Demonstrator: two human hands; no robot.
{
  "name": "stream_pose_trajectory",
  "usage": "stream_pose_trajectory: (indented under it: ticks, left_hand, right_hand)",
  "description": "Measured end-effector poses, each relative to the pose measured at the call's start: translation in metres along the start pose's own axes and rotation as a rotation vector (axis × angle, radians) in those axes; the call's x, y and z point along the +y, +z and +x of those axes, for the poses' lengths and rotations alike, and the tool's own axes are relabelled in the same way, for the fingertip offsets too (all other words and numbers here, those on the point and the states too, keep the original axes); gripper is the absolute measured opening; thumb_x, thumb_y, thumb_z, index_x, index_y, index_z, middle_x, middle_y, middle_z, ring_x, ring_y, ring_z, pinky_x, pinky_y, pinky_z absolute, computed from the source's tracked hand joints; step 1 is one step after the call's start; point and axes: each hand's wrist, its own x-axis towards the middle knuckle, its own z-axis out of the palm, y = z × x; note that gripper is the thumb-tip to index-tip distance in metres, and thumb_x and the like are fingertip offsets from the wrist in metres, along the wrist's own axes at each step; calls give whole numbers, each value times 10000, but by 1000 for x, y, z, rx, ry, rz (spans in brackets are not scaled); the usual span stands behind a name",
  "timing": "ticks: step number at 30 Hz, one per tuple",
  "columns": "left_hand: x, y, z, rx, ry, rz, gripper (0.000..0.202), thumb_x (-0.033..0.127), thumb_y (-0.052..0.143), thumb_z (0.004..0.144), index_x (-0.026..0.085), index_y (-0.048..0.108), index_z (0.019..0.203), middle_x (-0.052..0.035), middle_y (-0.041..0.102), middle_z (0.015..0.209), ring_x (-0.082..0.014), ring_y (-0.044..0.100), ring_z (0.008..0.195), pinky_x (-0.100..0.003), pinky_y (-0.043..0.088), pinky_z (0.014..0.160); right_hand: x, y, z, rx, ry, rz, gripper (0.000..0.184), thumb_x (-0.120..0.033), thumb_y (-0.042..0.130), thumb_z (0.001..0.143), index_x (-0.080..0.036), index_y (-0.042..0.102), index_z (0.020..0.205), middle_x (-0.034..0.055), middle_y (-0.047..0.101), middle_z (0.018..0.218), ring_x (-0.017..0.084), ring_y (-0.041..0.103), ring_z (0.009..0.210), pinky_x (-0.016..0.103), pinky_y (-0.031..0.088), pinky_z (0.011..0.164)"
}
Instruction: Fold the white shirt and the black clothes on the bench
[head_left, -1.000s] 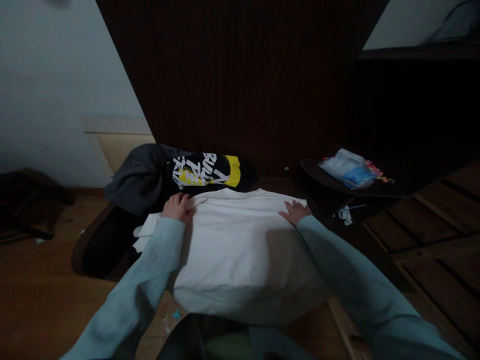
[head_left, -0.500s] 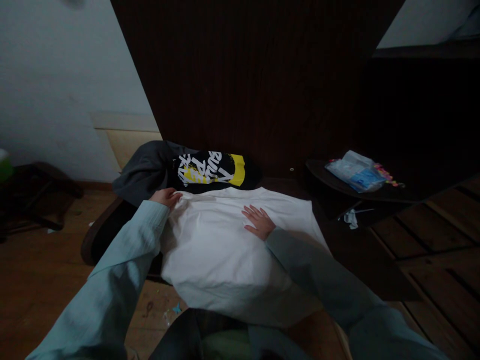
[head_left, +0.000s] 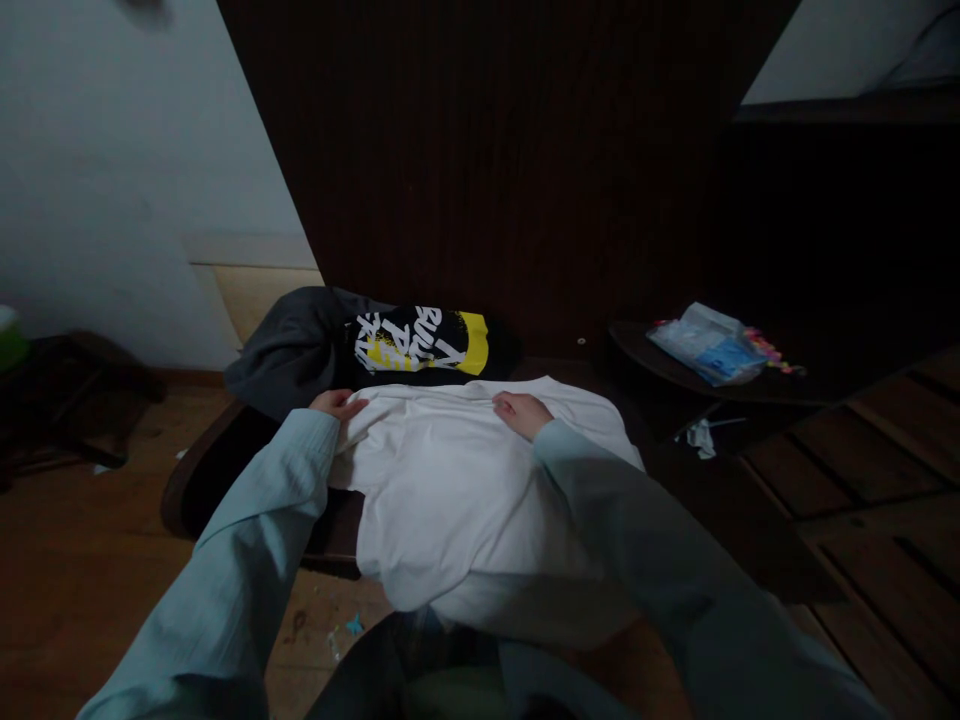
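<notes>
A white shirt (head_left: 457,490) lies spread over the dark bench, its lower part hanging over the front edge toward my knees. At its upper left edge my left hand (head_left: 339,404) pinches the cloth. My right hand (head_left: 523,412) is closed on the fabric near the middle of the upper edge, where creases run between both hands. What looks like a sleeve spreads at the left, below my left hand. Just behind the shirt lies a black garment (head_left: 367,350) with white lettering and a yellow patch, beside a bunched dark grey cloth (head_left: 289,345).
The dark bench (head_left: 337,530) backs onto a tall dark panel (head_left: 510,180). On a rounded shelf (head_left: 637,350) at the right lies a blue-and-white plastic packet (head_left: 709,345). A dark stool (head_left: 71,400) stands at the left. Small scraps, one blue (head_left: 355,624), lie on the wooden floor.
My right hand has gone from lying flat on the shirt to gripping it near the upper edge. The shirt's left side has drawn inward to the right, baring some bench.
</notes>
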Motion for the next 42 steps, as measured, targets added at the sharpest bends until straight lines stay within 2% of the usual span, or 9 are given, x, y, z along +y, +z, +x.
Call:
stream_pose_trajectory:
  ticks: [6, 11, 16, 21, 25, 28, 31, 33, 42]
  left_hand:
    - [-18, -1, -17, 38, 12, -21, 461, 641, 504, 512, 187, 529, 581, 34, 425, 488, -136, 429, 536, -240, 323, 508]
    - [-34, -7, -33, -25, 48, -143, 544, 702, 535, 437, 172, 562, 554, 36, 425, 472, -127, 411, 521, -241, 331, 511]
    - [-29, -9, -32, 88, 19, -418, 561, 720, 533, 414, 175, 474, 531, 37, 427, 488, -112, 401, 507, -225, 329, 478]
    - [-12, -17, -21, 310, -12, -239, 414, 595, 468, 585, 183, 448, 554, 43, 381, 470, -107, 377, 492, -215, 273, 439]
    - [19, -20, -20, 342, 29, -109, 369, 522, 465, 636, 162, 485, 561, 30, 421, 472, -115, 419, 527, -212, 296, 463]
    - [50, -5, -35, 160, 166, -304, 466, 569, 440, 667, 126, 571, 726, -4, 555, 589, -128, 488, 572, -216, 367, 500]
    - [69, 17, -51, -349, 405, -437, 542, 555, 525, 645, 129, 576, 976, -32, 640, 729, -151, 567, 679, -246, 439, 623]
    - [69, 28, -55, -491, 481, -463, 575, 538, 522, 669, 131, 533, 1074, -59, 656, 824, -164, 588, 771, -276, 450, 718]
    - [8, 42, -69, -100, 560, -112, 603, 473, 637, 588, 146, 535, 1084, -147, 509, 1179, -260, 452, 1112, -406, 333, 969]
  right_hand:
    - [-58, 10, 56, 68, 20, 90, 332, -295, 460, 801, -262, 525, 1125, 20, 640, 933, 168, 578, 874, 251, 427, 725]
    - [-63, 10, 85, 20, 59, 87, 105, -256, 577, 708, -225, 642, 784, 32, 653, 850, 191, 584, 839, 256, 436, 691]
    - [-61, 1, 92, 189, 143, 180, 276, -228, 343, 853, -206, 534, 1050, 43, 646, 898, 157, 583, 851, 272, 438, 749]
    - [-75, 20, 66, 298, -145, 295, 413, -200, 451, 796, -173, 432, 1208, 82, 531, 1177, 170, 473, 1085, 305, 356, 937]
    - [-83, 48, 42, 85, -369, 409, 299, -237, 480, 788, -173, 562, 1069, 65, 566, 1129, 162, 478, 1078, 307, 332, 968]
    - [-81, 57, 39, -36, -234, 705, 292, -356, 468, 804, -167, 600, 982, 63, 612, 1049, 161, 530, 1017, 308, 370, 929]
    - [-75, 51, 44, -132, 1, 1064, 456, -480, 299, 854, -147, 602, 924, 80, 651, 916, 159, 588, 902, 304, 435, 835]
    - [-72, 43, 47, -186, 135, 1177, 476, -501, 289, 849, -137, 594, 882, 79, 656, 809, 149, 611, 776, 277, 471, 732]
    - [-59, 48, 34, -121, 270, 906, 82, -213, 585, 675, -162, 532, 640, -61, 483, 499, 84, 477, 477, 194, 402, 487]
